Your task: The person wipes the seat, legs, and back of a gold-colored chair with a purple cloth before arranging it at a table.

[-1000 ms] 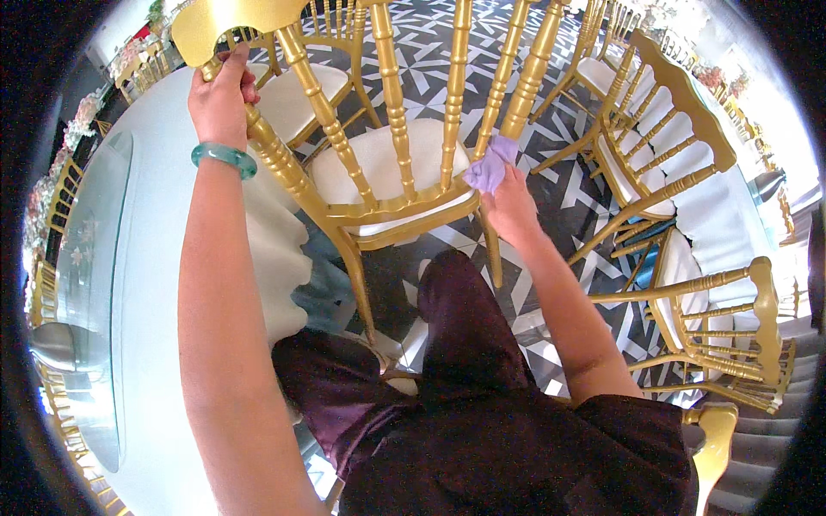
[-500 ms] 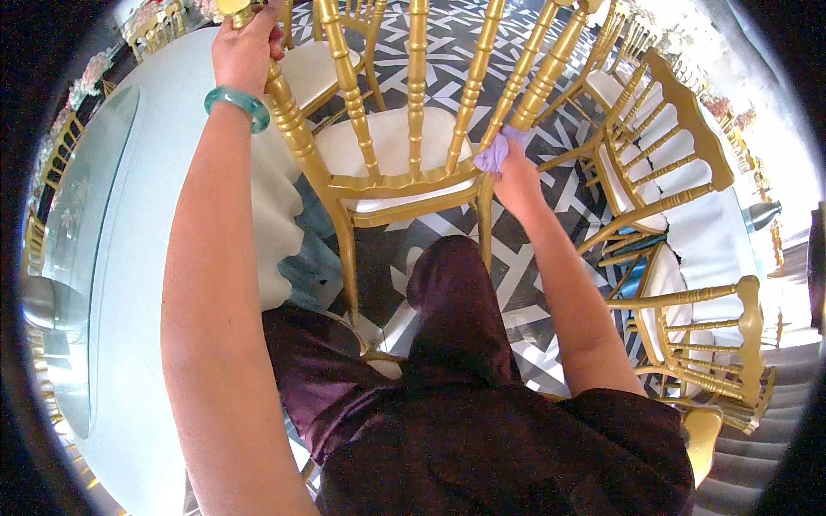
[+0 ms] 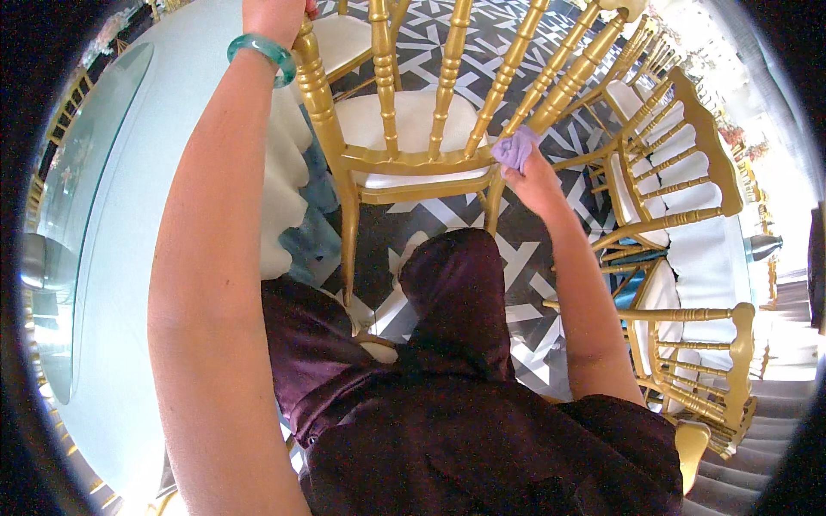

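Note:
In front of me stands a gold chair [image 3: 413, 163] with turned back spindles and a white seat pad [image 3: 409, 120]. At the top edge, my left hand [image 3: 274, 19] is closed at the chair's left back post; most of its fingers are cut off by the frame. A green bangle [image 3: 262, 53] circles that wrist. My right hand [image 3: 535, 179] is closed around a crumpled lavender cloth [image 3: 514, 150]. The cloth lies against the lower right end of the chair back, where the post meets the bottom rail.
To my left is a round table with a pale cloth [image 3: 202, 95] and a glass top [image 3: 82, 249]. More gold chairs [image 3: 707, 146] line another white-draped table [image 3: 705, 249] on the right. The floor [image 3: 387, 245] has a black-and-white geometric pattern.
The chair and both hands sit a little farther right in view, and the left hand is more cut off at the top. The cloth stays at the chair's lower right corner.

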